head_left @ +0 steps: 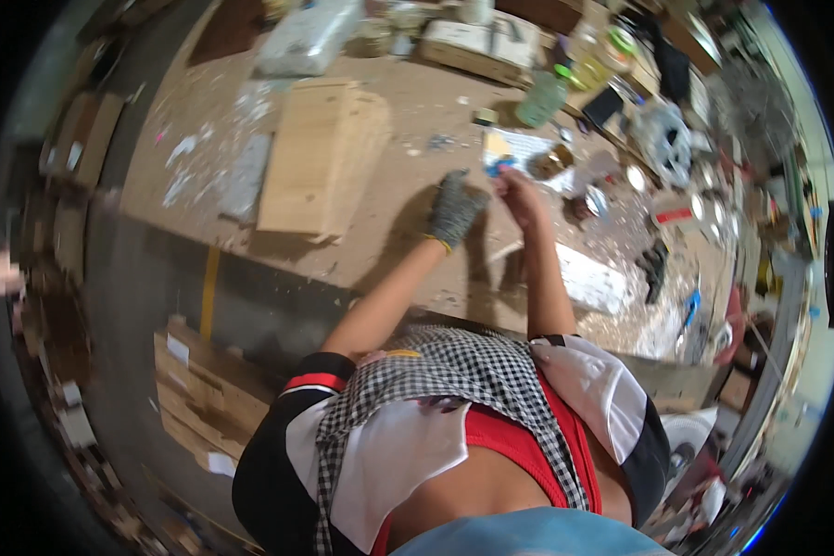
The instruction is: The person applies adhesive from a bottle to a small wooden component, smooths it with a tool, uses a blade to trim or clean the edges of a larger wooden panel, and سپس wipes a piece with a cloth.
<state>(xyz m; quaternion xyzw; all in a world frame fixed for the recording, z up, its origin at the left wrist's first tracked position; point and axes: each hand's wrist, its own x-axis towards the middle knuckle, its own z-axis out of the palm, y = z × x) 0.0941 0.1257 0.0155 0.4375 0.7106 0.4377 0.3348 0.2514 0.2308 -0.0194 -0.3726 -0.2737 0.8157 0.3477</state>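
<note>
My left hand (456, 211), in a grey knit glove with a yellow cuff, hovers over the middle of the workbench (394, 199). Its fingers point away from me, the thumb apart, and no object shows in it. Just to the right, my bare right hand (523, 198) is closed, fingertips pinched at a small blue thing (500, 167) too blurred to name. Behind those fingertips lies a printed paper sheet (531, 146) bearing a brown-stained open container (553, 161). Left of the glove rest pale wooden boards (306, 162), stacked slightly askew.
A green-capped bottle (542, 97) stands beyond the sheet. Cans (678, 213), a plastic bag (665, 139) and a dark glove (653, 269) crowd the right side. A white-smeared block (591, 280) lies near the front edge. More wooden boards (199, 398) sit below, at left.
</note>
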